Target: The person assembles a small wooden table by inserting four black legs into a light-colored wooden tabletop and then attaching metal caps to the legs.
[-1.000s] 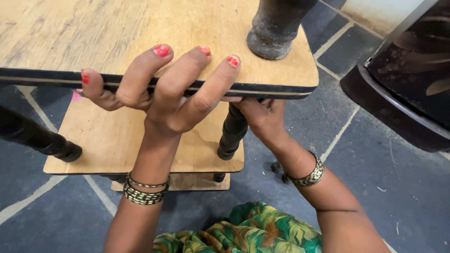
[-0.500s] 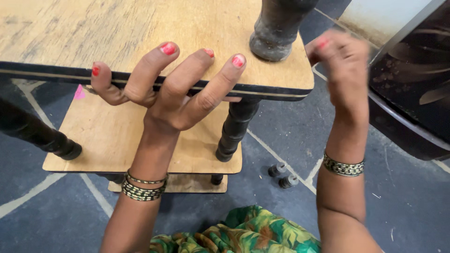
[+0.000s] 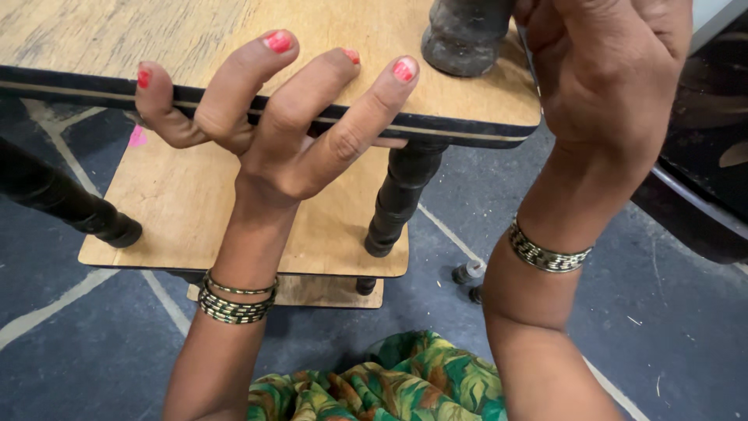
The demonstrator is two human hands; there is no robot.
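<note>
My left hand (image 3: 288, 132) clasps the front edge of the top wooden shelf board (image 3: 195, 31), fingers spread over its top and the thumb under it. A black turned post (image 3: 466, 35) stands on that board's right corner. My right hand (image 3: 612, 74) is raised just right of this post, its back toward me and its fingers curled out of sight, so I cannot see whether it holds anything. Under the board another black post (image 3: 401, 195) runs down to the middle shelf (image 3: 179, 210). A smaller bottom board (image 3: 312, 292) shows below it.
A black post (image 3: 54, 199) lies across the middle shelf's left corner. Two small dark parts (image 3: 470, 274) lie on the grey tiled floor by my right forearm. A dark bulky object (image 3: 701, 187) stands at the right. Green leaf-print cloth (image 3: 389, 382) covers my lap.
My right hand left the lower post under the top board and rose up to the right of the upper post. My left hand kept its hold on the board's edge.
</note>
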